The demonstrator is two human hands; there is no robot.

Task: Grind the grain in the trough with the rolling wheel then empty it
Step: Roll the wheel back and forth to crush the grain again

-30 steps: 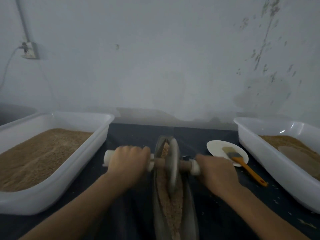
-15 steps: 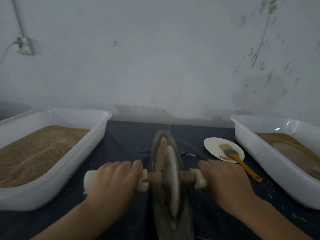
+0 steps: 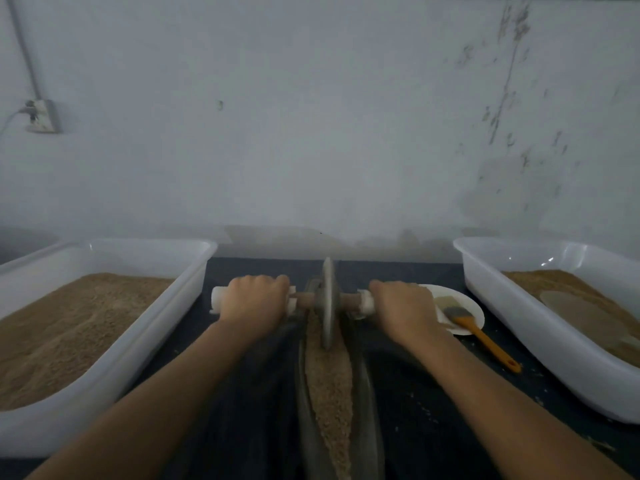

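A narrow grey metal trough point(image 3: 363, 386) runs away from me down the middle of the dark table, with brown grain point(image 3: 330, 386) lying along its groove. The grey rolling wheel point(image 3: 327, 303) stands upright in the trough at its far end. A wooden axle with white-wrapped handles passes through the wheel. My left hand point(image 3: 254, 301) grips the left handle point(image 3: 218, 299) from above. On the other side my right hand point(image 3: 403, 308) grips the right handle point(image 3: 365, 303). Both arms are stretched forward.
A white tub point(image 3: 145, 344) heaped with brown grain sits at the left. Another white tub point(image 3: 540, 337) with finer brown meal sits at the right. A white plate point(image 3: 465, 306) holding an orange-handled brush point(image 3: 479, 336) lies just right of my right hand. A wall stands close behind.
The wheel was pulled toward me along the trough, then pushed away again. It now stands at the far end, and both arms are extended.
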